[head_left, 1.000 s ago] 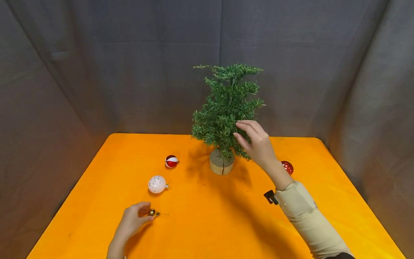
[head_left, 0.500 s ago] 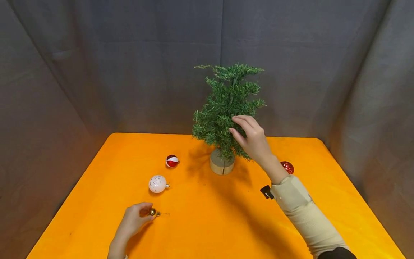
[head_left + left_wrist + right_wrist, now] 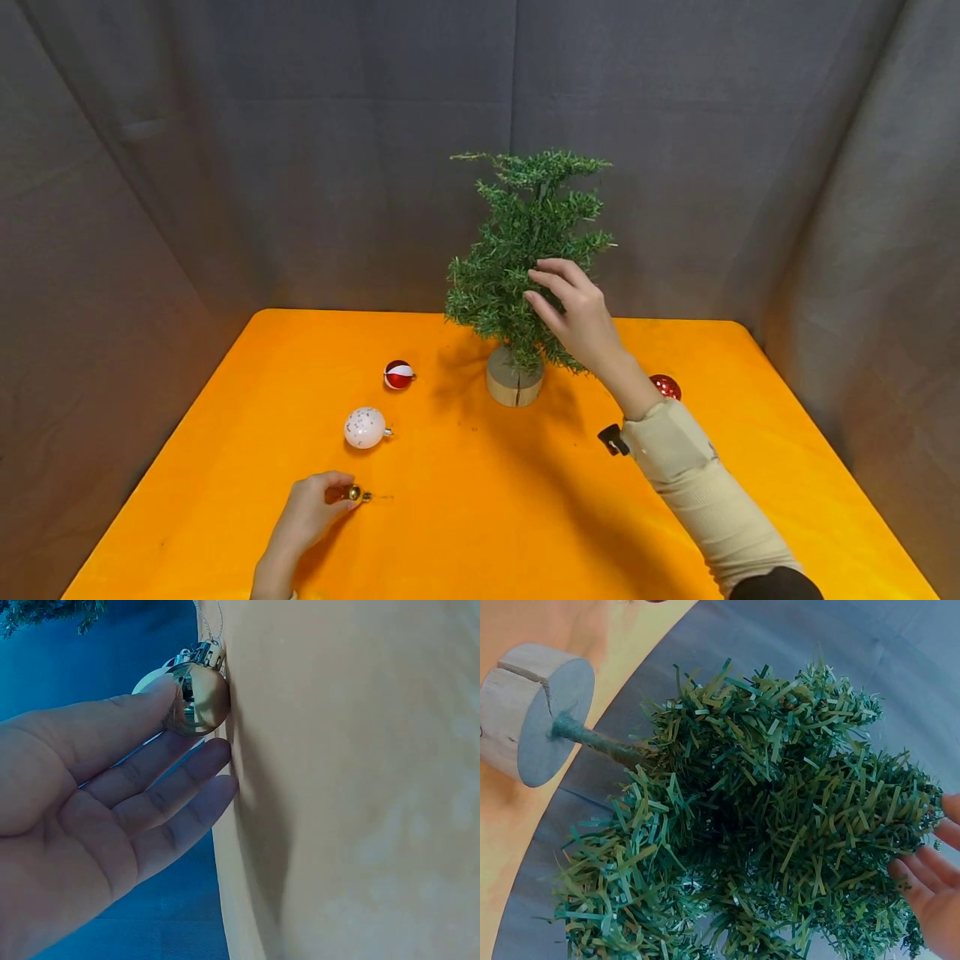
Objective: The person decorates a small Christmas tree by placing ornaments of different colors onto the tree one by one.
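In the head view, my left hand [image 3: 306, 512] pinches a small gold bauble [image 3: 355, 494] at the front left of the table. The left wrist view shows my thumb on the shiny gold ball [image 3: 202, 701], its cord loop trailing from the cap; the finger contact behind it is hidden. My right hand [image 3: 577, 312] reaches to the front right of a small artificial Christmas tree [image 3: 517, 250] standing upright on a round wooden base [image 3: 513, 387]. Its fingers are loosely bent and apart. In the right wrist view, fingertips are beside the tip of a green branch [image 3: 855, 802]; touching cannot be told.
On the orange table [image 3: 450, 533] lie a white speckled bauble [image 3: 364, 427] and a red-and-white bauble [image 3: 398, 375], left of the tree. A red bauble [image 3: 665, 387] sits partly behind my right forearm. Grey cloth [image 3: 337, 167] hangs around the table.
My right hand has moved up and to the left, further in front of the tree's branches. The left hand and the gold bauble have stayed nearly in place.
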Tool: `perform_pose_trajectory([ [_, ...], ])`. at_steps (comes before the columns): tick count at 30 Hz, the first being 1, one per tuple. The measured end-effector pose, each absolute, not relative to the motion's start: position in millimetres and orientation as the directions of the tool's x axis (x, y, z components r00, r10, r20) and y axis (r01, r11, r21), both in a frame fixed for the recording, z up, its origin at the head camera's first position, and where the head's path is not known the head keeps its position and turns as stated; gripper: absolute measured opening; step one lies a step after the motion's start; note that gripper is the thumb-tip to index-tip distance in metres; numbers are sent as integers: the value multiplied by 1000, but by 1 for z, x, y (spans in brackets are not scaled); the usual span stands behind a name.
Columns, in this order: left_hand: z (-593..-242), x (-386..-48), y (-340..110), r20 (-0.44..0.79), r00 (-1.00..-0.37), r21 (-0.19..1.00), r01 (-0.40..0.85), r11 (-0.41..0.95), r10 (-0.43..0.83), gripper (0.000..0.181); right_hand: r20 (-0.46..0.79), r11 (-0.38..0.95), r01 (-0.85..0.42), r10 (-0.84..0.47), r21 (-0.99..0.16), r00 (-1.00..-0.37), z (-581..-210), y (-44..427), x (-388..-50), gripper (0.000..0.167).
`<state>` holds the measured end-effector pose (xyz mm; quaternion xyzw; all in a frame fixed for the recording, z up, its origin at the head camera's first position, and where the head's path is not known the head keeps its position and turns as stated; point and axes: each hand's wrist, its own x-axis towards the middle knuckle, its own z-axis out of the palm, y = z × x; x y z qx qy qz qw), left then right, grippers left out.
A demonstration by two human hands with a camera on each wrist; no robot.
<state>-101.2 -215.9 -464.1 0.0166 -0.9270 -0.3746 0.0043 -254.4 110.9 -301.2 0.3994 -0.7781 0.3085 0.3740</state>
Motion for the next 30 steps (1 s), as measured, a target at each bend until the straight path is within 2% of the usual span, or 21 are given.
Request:
perform_pose_trajectory([
  [10,-465,-103,-215,-9,-1000,657,-18,754,-15,23,836,450,-876,-401,-177,-375,-303,111,-258,16],
  [21,-462,-103,-214,-45,-999,639,-43,768,-18,23,846,473,-866,-385,-162,-368,-304,109,-259,18],
  [30,-461,-103,-214,-19,-1000,644,-25,764,-16,21,848,472,-864,-376,-173,-375,-304,108,-261,21],
])
